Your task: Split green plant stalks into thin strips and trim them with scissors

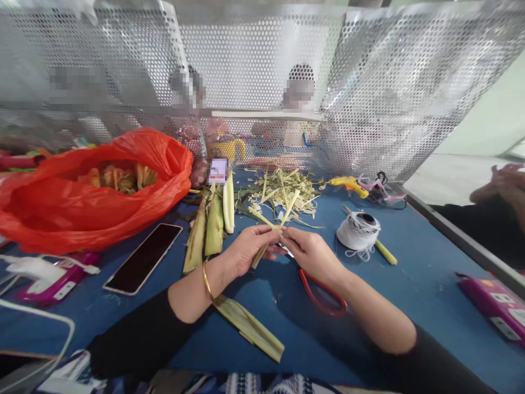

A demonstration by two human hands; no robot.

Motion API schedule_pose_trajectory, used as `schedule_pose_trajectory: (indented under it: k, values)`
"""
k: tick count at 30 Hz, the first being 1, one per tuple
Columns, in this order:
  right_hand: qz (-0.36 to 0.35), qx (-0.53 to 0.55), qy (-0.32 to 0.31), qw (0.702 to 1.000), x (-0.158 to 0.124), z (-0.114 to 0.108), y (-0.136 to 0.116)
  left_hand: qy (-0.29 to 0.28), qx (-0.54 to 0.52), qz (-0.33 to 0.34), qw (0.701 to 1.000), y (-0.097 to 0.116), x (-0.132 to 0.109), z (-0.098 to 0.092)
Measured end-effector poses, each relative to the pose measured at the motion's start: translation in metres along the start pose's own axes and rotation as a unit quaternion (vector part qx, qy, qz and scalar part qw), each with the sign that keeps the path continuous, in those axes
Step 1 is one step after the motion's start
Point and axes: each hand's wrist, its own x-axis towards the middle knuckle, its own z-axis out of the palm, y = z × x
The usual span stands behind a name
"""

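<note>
Pinching pale leaf strips point(290, 209) with left hand point(252, 243) and right hand point(314, 251), close together over the bench point(410, 241); surrounded by shredded scraps point(287, 189) at twelve o'clock, white thread point(355, 236) at three, red handle point(328, 312) at five, loose leaf point(252, 327) at seven.

A phone point(143, 259) lies on the blue surface point(426, 306) near a purple power strip point(63, 285) at left; another strip point(492, 303) lies at far right. A perforated metal screen point(258, 60) stands along the back.

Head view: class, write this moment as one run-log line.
left hand: pinching pale plant strips | right hand: fingertips at same strips | red loop: by right wrist
</note>
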Motion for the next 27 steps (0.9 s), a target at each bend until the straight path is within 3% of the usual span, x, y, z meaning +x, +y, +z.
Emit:
schedule_pose_trajectory:
  k: [6,8,12,14,16,19,24,27]
  values:
    - [-0.035,-0.211,0.001,0.977,-0.006,0.016,-0.006,0.160,0.020,0.087,0.983,-0.011,-0.002,0.009]
    - [-0.054,-0.274,-0.028,0.960,-0.008,0.018,-0.009,0.166,0.024,0.080,0.983,-0.012,-0.001,0.009]
    - [-0.063,-0.309,-0.042,0.948,-0.011,0.016,-0.012,0.110,0.036,0.042,0.992,-0.010,0.004,0.003]
    - [-0.077,-0.262,0.017,0.962,-0.012,0.011,-0.011,0.096,0.063,0.057,0.992,-0.008,0.004,0.000]
    - [-0.090,-0.178,0.113,0.973,-0.012,0.007,-0.010,0.099,0.124,0.087,0.983,-0.005,0.003,0.000]
    - [-0.054,-0.022,0.204,0.977,-0.009,0.003,-0.008,0.062,0.257,0.112,0.958,-0.005,-0.004,0.004]
    - [0.070,0.191,0.109,0.973,0.002,0.005,-0.002,-0.035,0.395,0.095,0.913,-0.014,-0.014,0.011]
    - [0.068,0.224,0.129,0.964,0.002,0.005,-0.003,-0.039,0.380,0.073,0.921,-0.018,-0.012,0.011]
